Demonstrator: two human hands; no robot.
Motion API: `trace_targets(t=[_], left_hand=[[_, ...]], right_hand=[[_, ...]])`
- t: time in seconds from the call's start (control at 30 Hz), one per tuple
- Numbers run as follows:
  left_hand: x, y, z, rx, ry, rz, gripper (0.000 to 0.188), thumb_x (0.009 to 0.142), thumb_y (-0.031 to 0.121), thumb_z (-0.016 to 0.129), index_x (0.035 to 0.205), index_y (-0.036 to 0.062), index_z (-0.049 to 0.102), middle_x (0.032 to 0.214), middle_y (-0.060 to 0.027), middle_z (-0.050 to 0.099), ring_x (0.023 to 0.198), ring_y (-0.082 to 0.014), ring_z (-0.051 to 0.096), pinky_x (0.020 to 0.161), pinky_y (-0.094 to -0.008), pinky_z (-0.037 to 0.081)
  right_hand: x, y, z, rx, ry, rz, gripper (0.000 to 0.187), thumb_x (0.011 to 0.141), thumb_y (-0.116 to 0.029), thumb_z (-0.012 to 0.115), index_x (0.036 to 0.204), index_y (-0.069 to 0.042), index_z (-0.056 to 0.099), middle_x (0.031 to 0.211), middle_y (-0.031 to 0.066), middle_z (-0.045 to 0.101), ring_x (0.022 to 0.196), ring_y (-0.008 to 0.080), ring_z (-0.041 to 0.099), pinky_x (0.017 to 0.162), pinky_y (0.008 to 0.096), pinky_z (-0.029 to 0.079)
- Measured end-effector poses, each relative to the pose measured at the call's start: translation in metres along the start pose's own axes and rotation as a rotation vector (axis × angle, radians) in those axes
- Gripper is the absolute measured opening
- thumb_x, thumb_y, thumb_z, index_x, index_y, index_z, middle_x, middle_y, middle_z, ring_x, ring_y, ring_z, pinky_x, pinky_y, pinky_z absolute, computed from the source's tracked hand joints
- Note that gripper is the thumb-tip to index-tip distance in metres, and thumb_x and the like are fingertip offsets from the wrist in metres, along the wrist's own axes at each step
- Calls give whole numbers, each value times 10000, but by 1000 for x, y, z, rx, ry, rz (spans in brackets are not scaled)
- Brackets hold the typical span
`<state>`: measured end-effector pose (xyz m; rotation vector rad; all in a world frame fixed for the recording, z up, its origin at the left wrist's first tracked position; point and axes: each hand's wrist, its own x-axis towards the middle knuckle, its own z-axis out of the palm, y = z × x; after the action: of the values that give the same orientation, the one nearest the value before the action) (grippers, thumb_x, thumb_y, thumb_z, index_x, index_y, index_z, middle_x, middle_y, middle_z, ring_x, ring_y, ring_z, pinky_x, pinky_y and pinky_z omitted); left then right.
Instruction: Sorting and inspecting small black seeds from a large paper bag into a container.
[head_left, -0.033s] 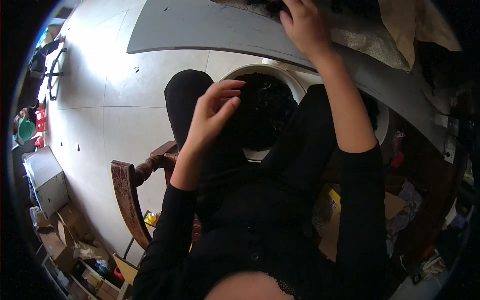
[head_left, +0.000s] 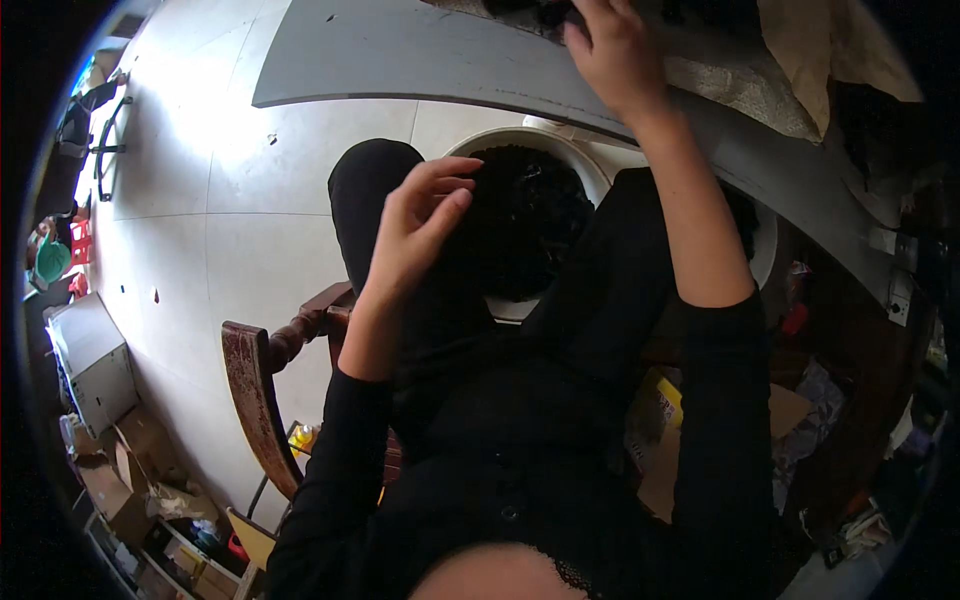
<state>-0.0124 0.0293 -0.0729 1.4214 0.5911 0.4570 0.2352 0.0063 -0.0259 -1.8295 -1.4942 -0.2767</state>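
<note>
Black cloth sleeves (head_left: 330, 460) lie nearest, partway down both arms; to their left stands a worn, reddish-brown wooden chair arm (head_left: 250, 400); farther on, between knees in black trousers (head_left: 375, 185), sits a round, off-white tub (head_left: 592, 163), holding a heap of small, glossy black pieces (head_left: 540, 210); the left hand (head_left: 420, 220) hovers by the tub's left side, fingers loosely curled, thumb apart, nothing visible between them; beyond is a smooth grey tabletop (head_left: 400, 50), with the right hand (head_left: 617, 65) above it, just right of a small dark clump (head_left: 550, 14); its fingertips are cut off, so I cannot tell whether they grasp anything; right of it lies a pale woven sack (head_left: 740, 95).
</note>
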Motion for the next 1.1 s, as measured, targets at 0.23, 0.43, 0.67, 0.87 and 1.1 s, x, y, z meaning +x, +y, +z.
trace_targets(t=[0.23, 0.43, 0.67, 0.87, 1.1], left_hand=[[6, 37, 5, 20, 102, 220, 305, 821, -5, 547, 1125, 7, 543, 949, -32, 550, 787, -60, 509, 701, -172, 401], [8, 61, 10, 124, -141, 427, 332, 725, 6, 653, 1052, -8, 594, 947, -79, 545, 742, -106, 527, 673, -195, 423], [-12, 54, 15, -75, -54, 410, 218, 661, 15, 716, 827, -48, 588, 853, -100, 567, 758, -169, 545, 680, -249, 433], [-15, 59, 11, 80, -53, 493, 194, 671, -11, 688, 821, -42, 569, 831, -104, 562, 753, -173, 543, 679, -264, 430], [-21, 65, 13, -106, -91, 389, 185, 702, -5, 666, 844, -57, 560, 866, -108, 552, 758, -157, 536, 664, -242, 432]], right_hand=[[-28, -19, -31, 161, 90, -128, 242, 777, -150, 628, 993, -49, 585, 955, 49, 567, 857, 156, 553, 786, 292, 425], [-72, -67, -45, 1308, -623, 434, 348, 741, -177, 635, 1017, 21, 561, 997, 92, 562, 933, 144, 525, 862, 288, 389], [-113, -100, -35, 1938, -194, 740, 691, 803, -545, 534, 1199, -8, 352, 975, 148, 574, 858, 223, 574, 836, 326, 420], [-114, -111, -45, 1733, -352, 733, 512, 795, -423, 616, 1050, -26, 417, 818, 116, 582, 727, 175, 559, 702, 288, 445], [-116, -119, -48, 1881, -240, 733, 555, 712, -415, 712, 1007, -28, 444, 802, 85, 582, 657, 137, 559, 721, 281, 449]])
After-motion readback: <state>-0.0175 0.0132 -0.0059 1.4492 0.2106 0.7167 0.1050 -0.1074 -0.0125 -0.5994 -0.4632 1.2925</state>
